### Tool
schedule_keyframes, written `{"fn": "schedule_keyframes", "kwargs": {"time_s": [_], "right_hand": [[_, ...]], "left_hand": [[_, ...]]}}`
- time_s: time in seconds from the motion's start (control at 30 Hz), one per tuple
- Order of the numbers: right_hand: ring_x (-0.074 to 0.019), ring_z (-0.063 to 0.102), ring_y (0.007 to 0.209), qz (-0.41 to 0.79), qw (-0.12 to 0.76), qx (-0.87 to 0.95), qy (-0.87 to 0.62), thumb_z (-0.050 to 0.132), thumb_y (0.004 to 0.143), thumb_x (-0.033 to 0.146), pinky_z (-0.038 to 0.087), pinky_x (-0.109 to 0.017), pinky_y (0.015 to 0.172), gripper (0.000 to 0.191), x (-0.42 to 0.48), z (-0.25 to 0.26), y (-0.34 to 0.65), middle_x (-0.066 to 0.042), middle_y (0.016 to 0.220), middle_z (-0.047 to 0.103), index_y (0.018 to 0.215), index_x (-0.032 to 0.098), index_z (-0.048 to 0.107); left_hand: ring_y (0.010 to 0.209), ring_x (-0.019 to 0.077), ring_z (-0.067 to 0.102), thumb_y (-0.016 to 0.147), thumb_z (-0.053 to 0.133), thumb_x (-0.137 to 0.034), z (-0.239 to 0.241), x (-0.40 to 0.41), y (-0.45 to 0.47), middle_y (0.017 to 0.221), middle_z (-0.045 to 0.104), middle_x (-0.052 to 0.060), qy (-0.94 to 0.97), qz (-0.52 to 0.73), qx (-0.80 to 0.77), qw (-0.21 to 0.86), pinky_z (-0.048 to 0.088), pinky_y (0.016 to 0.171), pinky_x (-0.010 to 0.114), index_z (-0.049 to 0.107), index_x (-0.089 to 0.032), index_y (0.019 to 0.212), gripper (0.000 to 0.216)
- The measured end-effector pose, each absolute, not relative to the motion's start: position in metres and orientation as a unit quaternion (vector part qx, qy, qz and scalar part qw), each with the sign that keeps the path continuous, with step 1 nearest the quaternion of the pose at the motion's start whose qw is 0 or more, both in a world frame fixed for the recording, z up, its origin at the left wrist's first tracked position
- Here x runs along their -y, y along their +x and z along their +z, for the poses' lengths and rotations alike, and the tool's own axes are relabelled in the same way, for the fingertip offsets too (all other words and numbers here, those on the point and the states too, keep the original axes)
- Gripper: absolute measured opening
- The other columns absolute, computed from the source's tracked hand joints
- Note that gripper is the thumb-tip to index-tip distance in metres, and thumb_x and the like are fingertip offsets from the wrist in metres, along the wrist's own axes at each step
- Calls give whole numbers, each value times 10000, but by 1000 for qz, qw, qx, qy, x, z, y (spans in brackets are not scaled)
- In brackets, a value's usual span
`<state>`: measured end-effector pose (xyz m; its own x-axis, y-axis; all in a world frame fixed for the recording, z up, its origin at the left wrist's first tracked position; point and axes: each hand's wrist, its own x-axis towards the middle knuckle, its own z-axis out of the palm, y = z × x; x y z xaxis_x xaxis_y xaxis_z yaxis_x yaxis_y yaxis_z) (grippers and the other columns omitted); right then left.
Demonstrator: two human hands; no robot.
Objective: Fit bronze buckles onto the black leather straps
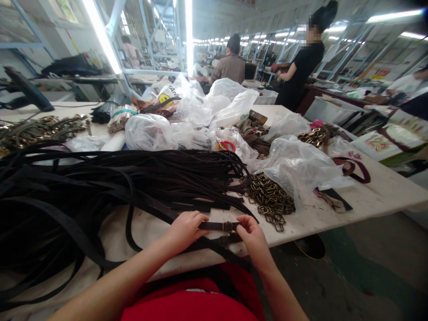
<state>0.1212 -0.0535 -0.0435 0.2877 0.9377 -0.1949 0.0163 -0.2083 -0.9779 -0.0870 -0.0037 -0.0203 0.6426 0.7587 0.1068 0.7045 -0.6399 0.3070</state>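
Observation:
Between my two hands a dark strap (pixel 214 226) is stretched, with a brass-coloured buckle (pixel 227 227) threaded on it. My left hand (pixel 187 228) pinches the strap to the left of the buckle. Closed on the strap's end, just right of the buckle, is my right hand (pixel 251 232). Below them more straps with dark buckles (pixel 223 241) lie at the table's front edge. A pile of loose metal buckles (pixel 272 198) sits beyond my right hand. To the left spreads a large heap of long dark straps (pixel 100 187).
Clear plastic bags (pixel 214 107) crowd the back of the table (pixel 377 203). More metal fittings (pixel 43 129) lie at the far left. A maroon strap loop (pixel 361 171) rests at the right. Two people (pixel 230 64) work beyond the table, one standing.

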Motion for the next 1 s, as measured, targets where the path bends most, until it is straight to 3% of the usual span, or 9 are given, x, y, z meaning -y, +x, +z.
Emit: {"fn": "schedule_keyframes", "kwargs": {"time_s": [0.07, 0.13, 0.27, 0.4, 0.53, 0.6, 0.67, 0.8, 1.0], "right_hand": [[-161, 508, 657, 451, 488, 399, -632, 545, 662, 273, 410, -276, 610, 215, 57, -41, 126, -7, 727, 539, 854, 185, 499], [-174, 519, 670, 409, 466, 437, -651, 525, 685, 264, 416, -293, 634, 187, 61, -39, 128, -20, 738, 556, 854, 184, 513], [-206, 526, 732, 282, 372, 568, -678, 487, 699, 210, 396, -335, 704, 114, 66, -39, 128, -43, 760, 584, 779, 192, 565], [-201, 523, 727, 276, 342, 614, -656, 473, 684, 181, 392, -327, 691, 111, 61, -41, 123, -30, 733, 582, 729, 201, 572], [-174, 524, 667, 377, 385, 548, -639, 499, 700, 225, 411, -301, 650, 152, 57, -35, 122, -18, 731, 595, 820, 201, 589], [-176, 531, 693, 400, 411, 527, -627, 522, 708, 253, 417, -302, 674, 186, 58, -29, 122, -26, 765, 603, 870, 192, 587], [-184, 538, 735, 411, 430, 519, -614, 537, 714, 268, 418, -305, 703, 203, 60, -23, 122, -38, 808, 607, 895, 185, 578], [-186, 536, 729, 424, 448, 492, -614, 552, 721, 282, 420, -304, 696, 210, 71, -21, 120, -38, 802, 601, 906, 183, 562], [-185, 521, 712, 416, 478, 432, -641, 575, 715, 298, 408, -300, 687, 168, 86, -39, 116, -19, 746, 572, 843, 192, 546]], "left_hand": [[874, 192, 565, 741, 599, -411, -16, 1, -92, 942, 623, 32, 900, 105, -406, 121, 410, 757, 299, 550, -200, 1022, 355], [853, 198, 568, 777, 532, -458, -11, -5, -104, 884, 629, 36, 900, 83, -416, 99, 401, 763, 314, 584, -202, 963, 320], [715, 175, 572, 870, 376, -395, -7, -12, -146, 705, 611, 43, 878, 22, -476, 39, 386, 707, 298, 616, -178, 730, 353], [652, 169, 572, 866, 372, -355, -7, 2, -181, 670, 602, 35, 862, -47, -496, 92, 389, 620, 266, 603, -181, 684, 341], [801, 182, 584, 819, 469, -335, -1, 13, -164, 882, 621, 53, 864, -8, -488, 127, 421, 699, 273, 619, -202, 883, 211], [976, 203, 541, 800, 514, -350, 5, 13, -131, 1084, 583, 72, 887, 68, -442, 116, 402, 823, 308, 566, -218, 1055, 292], [1018, 215, 520, 757, 569, -413, 7, 12, -91, 1128, 573, 70, 913, 114, -371, 124, 382, 867, 341, 513, -226, 1133, 424], [778, 194, 594, 764, 572, -356, -3, 20, -33, 812, 655, 47, 925, 115, -337, 135, 423, 736, 324, 591, -175, 905, 230], [698, 185, 595, 782, 526, -258, -24, 34, -40, 704, 642, 43, 923, 124, -349, 102, 418, 700, 333, 583, -167, 734, 118]]}}
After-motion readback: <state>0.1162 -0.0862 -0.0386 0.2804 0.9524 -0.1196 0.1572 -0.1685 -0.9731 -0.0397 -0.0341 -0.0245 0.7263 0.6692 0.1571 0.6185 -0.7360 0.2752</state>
